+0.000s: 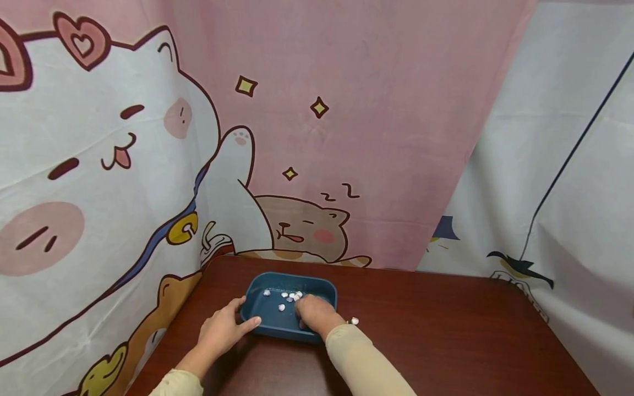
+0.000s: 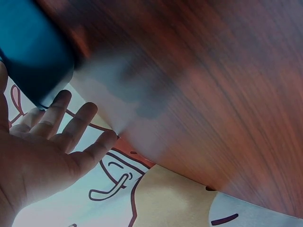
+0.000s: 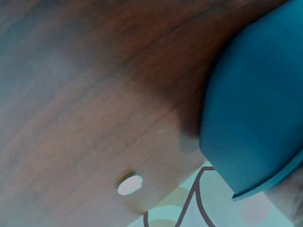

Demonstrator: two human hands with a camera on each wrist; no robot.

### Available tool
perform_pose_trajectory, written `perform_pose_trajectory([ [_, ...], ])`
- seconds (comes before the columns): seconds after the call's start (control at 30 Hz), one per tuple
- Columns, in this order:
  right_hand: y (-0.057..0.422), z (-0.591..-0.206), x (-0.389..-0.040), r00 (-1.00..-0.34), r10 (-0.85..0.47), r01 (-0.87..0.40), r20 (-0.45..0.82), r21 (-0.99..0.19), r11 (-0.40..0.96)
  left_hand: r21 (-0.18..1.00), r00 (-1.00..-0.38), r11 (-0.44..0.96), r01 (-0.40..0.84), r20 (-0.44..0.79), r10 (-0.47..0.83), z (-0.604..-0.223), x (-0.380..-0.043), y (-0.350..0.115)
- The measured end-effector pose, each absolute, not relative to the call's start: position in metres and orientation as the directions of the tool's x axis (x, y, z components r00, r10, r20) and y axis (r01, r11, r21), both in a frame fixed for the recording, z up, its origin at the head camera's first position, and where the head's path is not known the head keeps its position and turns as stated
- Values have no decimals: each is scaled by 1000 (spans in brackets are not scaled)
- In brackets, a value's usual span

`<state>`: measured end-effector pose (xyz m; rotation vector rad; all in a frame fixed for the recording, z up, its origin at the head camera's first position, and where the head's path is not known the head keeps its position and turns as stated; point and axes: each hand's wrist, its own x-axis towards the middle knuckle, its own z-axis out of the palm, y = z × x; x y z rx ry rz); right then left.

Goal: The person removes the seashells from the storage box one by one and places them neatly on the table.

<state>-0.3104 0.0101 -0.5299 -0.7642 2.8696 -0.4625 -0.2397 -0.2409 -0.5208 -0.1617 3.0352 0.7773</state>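
Note:
A blue rectangular tray [image 1: 282, 333] with raised walls sits on the table, several small whitish, shell-like pieces [image 1: 281, 307] scattered over its floor. At its left near corner is my left hand [image 1: 220, 329], thumb at the near rim and fingertips along the left side. The left wrist view shows that hand's spread fingers [image 2: 78, 118] beside the tray's wall [image 2: 35, 56]. My right hand [image 1: 317, 314] reaches over the near right rim into the tray, fingers pointing down by a cluster of pieces; I cannot tell whether they pinch one. One white piece [image 1: 354, 320] lies outside, right of the tray.
The dark reddish-brown wooden table [image 1: 436, 330] extends to the right of the tray. Behind and to the left hangs a pink and white cloth [image 1: 386, 110] with cartoon animals, meeting the table's back edge. A white cloth [image 1: 584, 181] borders the right side.

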Motion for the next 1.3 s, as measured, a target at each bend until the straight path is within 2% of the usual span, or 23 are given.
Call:
perform_pose_trajectory([
  [0.23,6,-535,-316,-887,-459,-422,-54,-309,852,476,-994,873,-102,-28,-101,-522,-240,-242],
  [0.5,8,-536,-314,-853,-515,-469,-84,-310,827,476,-994,872,-111,-35,-107,-523,-240,-244],
  [0.73,1,-524,-310,-837,-527,-504,-147,-167,847,474,-994,874,-109,-36,-104,-519,-239,-245],
  [0.97,-5,-527,-307,-871,-479,-472,-108,-81,878,474,-994,874,-105,-43,-96,-519,-239,-244],
  [1.13,3,-526,-309,-880,-475,-460,-19,-217,861,464,-995,880,-101,-30,-98,-520,-239,-243],
  [1.3,33,-497,-312,-876,-459,-478,149,-403,781,470,-996,878,-89,-23,-89,-517,-240,-243],
])
